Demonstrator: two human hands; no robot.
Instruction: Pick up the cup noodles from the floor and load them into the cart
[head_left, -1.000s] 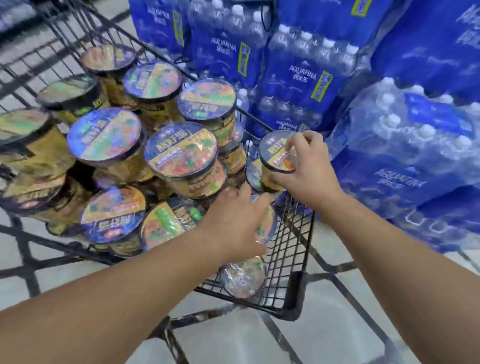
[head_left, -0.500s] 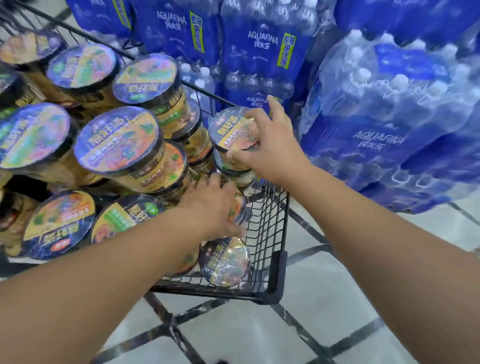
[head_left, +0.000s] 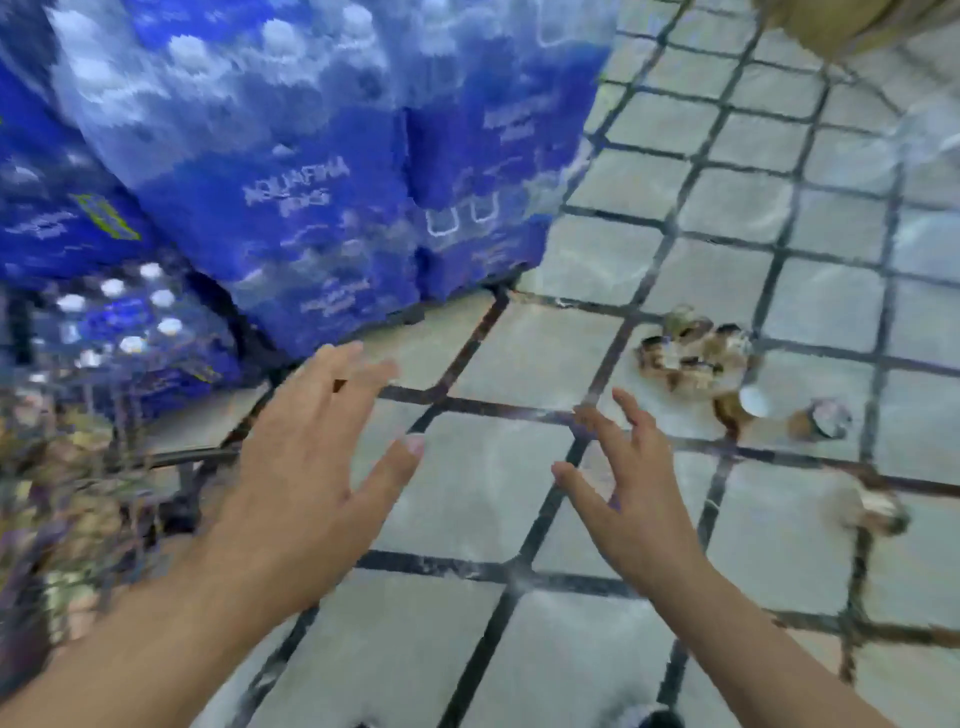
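Hands hang empty over the tiled floor (head_left: 483, 499), left hand (head_left: 311, 467) and right hand (head_left: 634, 499) both with fingers spread. Blurred cup noodles (head_left: 696, 358) lie on the tiles beyond the right hand, the cart (head_left: 78, 493) at far left.

Floor (head_left: 727, 249): pale tiles, dark grout.
On it: blurred cup noodles (head_left: 696, 358), stacked blue water packs (head_left: 291, 208), cart (head_left: 171, 462).

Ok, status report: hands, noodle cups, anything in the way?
Left hand and right hand open, empty. Blurred cup noodles on floor ahead-right. Path clear; water packs left.
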